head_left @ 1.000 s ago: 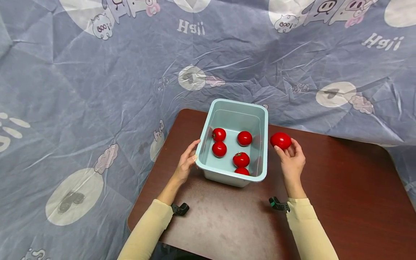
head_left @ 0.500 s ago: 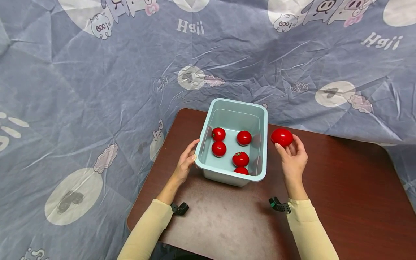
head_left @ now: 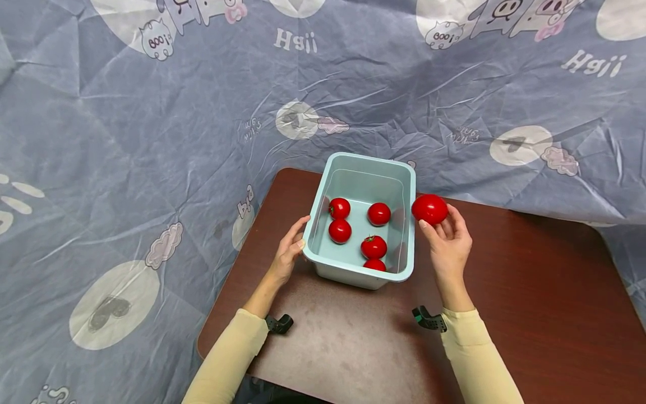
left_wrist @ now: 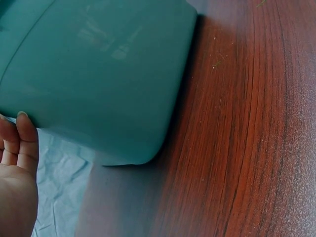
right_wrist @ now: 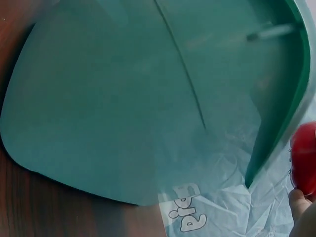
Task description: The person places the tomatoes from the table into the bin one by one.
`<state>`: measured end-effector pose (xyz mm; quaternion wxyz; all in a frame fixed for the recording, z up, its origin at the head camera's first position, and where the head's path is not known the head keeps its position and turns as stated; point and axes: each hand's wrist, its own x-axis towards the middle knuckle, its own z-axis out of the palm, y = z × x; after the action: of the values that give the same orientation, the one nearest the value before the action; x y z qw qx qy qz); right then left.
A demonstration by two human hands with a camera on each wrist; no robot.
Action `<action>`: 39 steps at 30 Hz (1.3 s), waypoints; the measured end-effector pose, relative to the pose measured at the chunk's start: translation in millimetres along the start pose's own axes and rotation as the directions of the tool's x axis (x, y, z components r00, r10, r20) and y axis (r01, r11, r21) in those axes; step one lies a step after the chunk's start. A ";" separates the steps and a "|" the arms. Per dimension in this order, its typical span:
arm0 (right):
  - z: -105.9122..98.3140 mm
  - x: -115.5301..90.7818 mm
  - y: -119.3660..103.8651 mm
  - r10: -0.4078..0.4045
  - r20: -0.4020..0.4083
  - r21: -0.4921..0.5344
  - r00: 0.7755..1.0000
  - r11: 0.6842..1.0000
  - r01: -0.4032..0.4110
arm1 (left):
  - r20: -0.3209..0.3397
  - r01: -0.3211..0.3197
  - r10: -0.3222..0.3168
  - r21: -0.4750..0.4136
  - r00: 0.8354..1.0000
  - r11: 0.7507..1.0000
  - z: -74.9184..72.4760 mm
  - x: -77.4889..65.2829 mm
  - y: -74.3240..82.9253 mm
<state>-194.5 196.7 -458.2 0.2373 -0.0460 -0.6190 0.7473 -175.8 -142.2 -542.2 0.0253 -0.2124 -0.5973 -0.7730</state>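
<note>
A light blue-green plastic bin (head_left: 339,272) stands on the table with several red tomatoes (head_left: 374,247) inside it. My left hand (head_left: 287,255) holds the bin's left rim, thumb near the front corner; in the left wrist view its fingertips (left_wrist: 25,123) bend in against the bin's outer wall. Just outside the right rim, my right hand (head_left: 451,247) holds up another tomato (head_left: 429,210) between thumb and fingers. The right wrist view shows that tomato only in part at its right edge, beside the bin's rim.
The brown wooden table (head_left: 530,280) extends to the right of the bin. A grey-blue printed sheet (head_left: 176,140) hangs behind the table and along its left side. Black bands (head_left: 429,318) sit on both wrists.
My right hand has raised the tomato a little, drifting right at first and then left toward the bin's rim. My left hand and the bin stay where they were.
</note>
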 end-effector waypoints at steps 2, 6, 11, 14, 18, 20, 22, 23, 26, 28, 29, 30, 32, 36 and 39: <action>2.7 -1.9 0.1 -0.011 0.018 0.003 1.000 1.000 0.011 | 0.000 -0.002 0.002 0.003 1.000 1.000 0.1 0.2 -0.5; 8.3 -5.2 -1.2 -0.014 0.048 0.013 0.999 1.000 0.013 | 0.002 -0.002 0.002 -0.003 1.000 1.000 0.6 0.1 -1.1; 15.9 -8.3 -3.0 -0.007 0.083 0.025 0.997 1.000 0.005 | 0.001 -0.002 0.002 -0.004 1.000 1.000 1.3 -0.3 -1.5; 20.1 -8.9 -3.6 0.001 0.101 0.024 0.995 1.000 -0.003 | -0.003 0.002 -0.002 -0.002 1.000 1.000 1.5 0.0 -1.6; 24.5 -9.0 -3.9 0.006 0.126 0.008 0.992 1.000 -0.007 | -0.009 0.001 -0.001 0.004 1.000 1.000 1.0 0.2 -1.8; 25.7 -9.2 -3.9 0.001 0.132 0.019 0.991 1.000 -0.004 | -0.010 0.001 -0.001 0.005 1.000 1.000 1.0 0.3 -1.6; 26.5 -9.6 -4.1 -0.009 0.137 0.050 0.991 0.999 0.002 | -0.007 0.001 -0.001 0.003 1.000 1.000 1.2 0.3 -1.5; 26.9 -9.7 -4.3 -0.015 0.138 0.070 0.990 0.998 0.006 | -0.006 0.002 -0.002 0.002 1.000 1.000 1.3 0.2 -1.4; 27.7 -9.8 -5.2 -0.042 0.148 0.118 0.988 0.993 0.024 | -0.006 0.004 -0.004 -0.005 1.000 1.000 1.5 -0.2 -0.9; 27.9 -9.6 -5.6 -0.056 0.155 0.122 0.986 0.992 0.038 | -0.009 0.010 -0.010 -0.009 1.000 1.000 1.5 -0.5 -0.4; 27.8 -9.5 -5.7 -0.062 0.158 0.116 0.986 0.992 0.044 | -0.011 0.015 -0.015 -0.010 1.000 1.000 1.5 -0.6 -0.2; 27.5 -9.5 -5.5 -0.065 0.159 0.108 0.985 0.993 0.048 | -0.012 0.019 -0.019 -0.012 1.000 1.000 1.6 -0.6 0.4; 26.8 -9.7 -4.9 -0.067 0.161 0.086 0.985 0.995 0.054 | -0.014 0.030 -0.031 -0.013 0.999 0.999 1.9 -0.5 2.0; 24.1 -11.2 -2.3 -0.066 0.164 0.069 0.984 0.996 0.056 | -0.012 0.041 -0.041 -0.006 0.999 0.999 4.2 0.0 9.4; 21.9 -11.9 -0.2 -0.080 0.165 0.072 0.983 0.995 0.069 | -0.009 0.036 -0.036 0.001 0.999 0.999 7.4 -0.2 18.4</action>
<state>-191.9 172.1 -455.7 0.2135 0.0479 -0.6130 0.7592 -168.0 -140.5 -524.1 0.0143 -0.1981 -0.6014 -0.7739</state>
